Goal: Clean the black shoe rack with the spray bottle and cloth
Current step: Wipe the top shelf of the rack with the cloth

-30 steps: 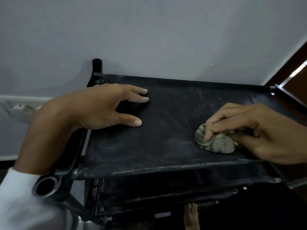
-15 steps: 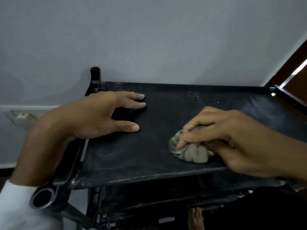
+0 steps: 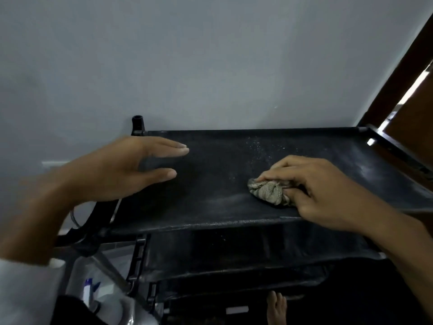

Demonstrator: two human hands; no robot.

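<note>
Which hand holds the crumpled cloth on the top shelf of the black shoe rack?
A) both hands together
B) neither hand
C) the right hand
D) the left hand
C: the right hand grips the cloth against the top shelf, while the left hand has straight fingers and holds nothing.

A white sleeve (image 3: 23, 289) cuffs the left forearm (image 3: 42, 214).

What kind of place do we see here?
Probably a home, perhaps near the entrance: a shoe rack against a plain wall, a bare foot below it, a brown door frame at right.
</note>
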